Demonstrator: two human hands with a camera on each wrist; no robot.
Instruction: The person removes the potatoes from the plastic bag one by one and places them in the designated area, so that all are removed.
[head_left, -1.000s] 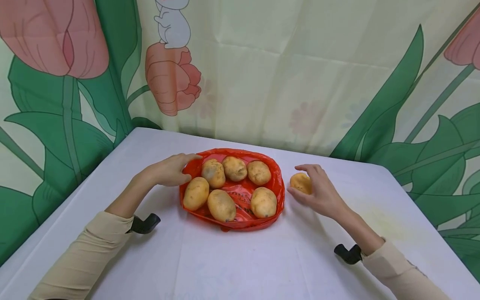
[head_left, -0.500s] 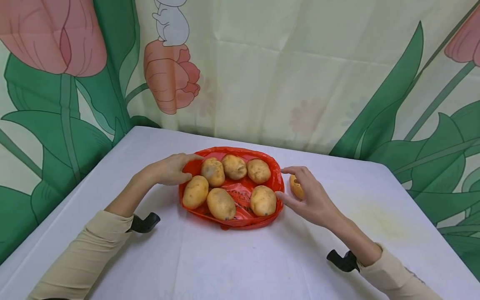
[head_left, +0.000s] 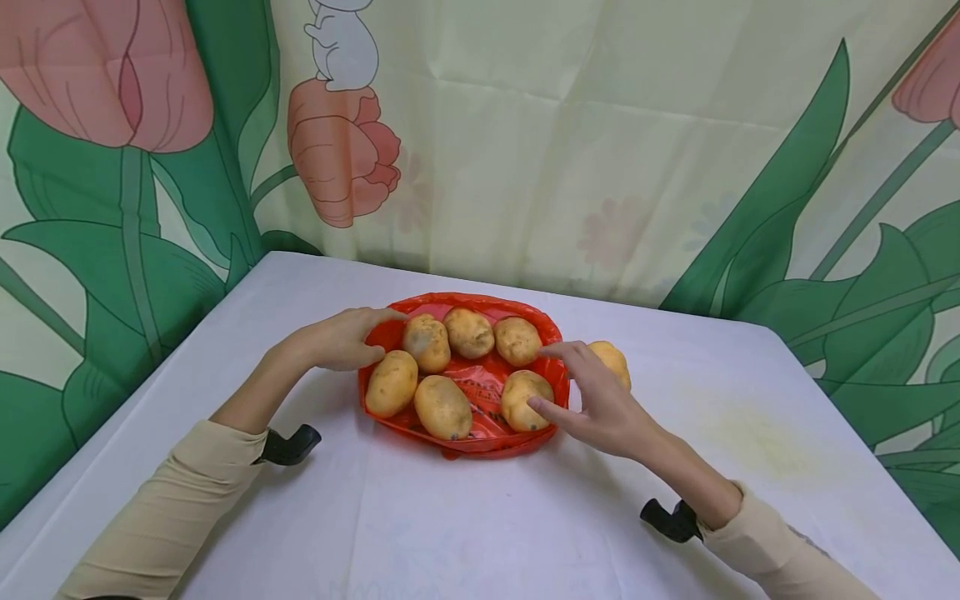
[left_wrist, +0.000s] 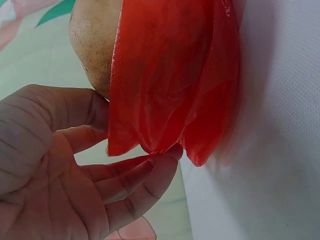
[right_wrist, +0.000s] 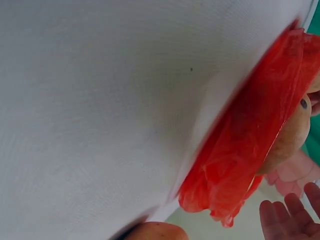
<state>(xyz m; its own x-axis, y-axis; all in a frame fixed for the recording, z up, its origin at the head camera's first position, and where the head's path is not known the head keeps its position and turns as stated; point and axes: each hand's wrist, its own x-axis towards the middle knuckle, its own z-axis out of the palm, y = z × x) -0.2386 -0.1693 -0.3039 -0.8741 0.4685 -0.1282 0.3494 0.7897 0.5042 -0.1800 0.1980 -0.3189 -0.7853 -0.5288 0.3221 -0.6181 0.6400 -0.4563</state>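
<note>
A red plastic bag (head_left: 483, 387), its rim spread wide, sits on the white table and holds several potatoes (head_left: 442, 408). At its left end, my left hand (head_left: 341, 337) touches the rim with loosely bent fingers. In the left wrist view the thumb reaches the rim beside a potato (left_wrist: 95, 42), and the fingertips touch the bag's outer folds. Over the right rim hovers my right hand (head_left: 600, 404), holding nothing, its thumb overlapping the near right potato. One more potato (head_left: 613, 360) lies on the table outside the bag, partly hidden behind that hand.
The white-covered table (head_left: 465, 533) extends around the bag. Behind it hangs a curtain (head_left: 510, 167) printed with tulips and leaves. Black camera mounts (head_left: 288, 446) stick out from both wrists.
My right hand has left the loose potato and moved left over the bag's right rim. That potato now sits on the far side of the hand. The left hand stays put.
</note>
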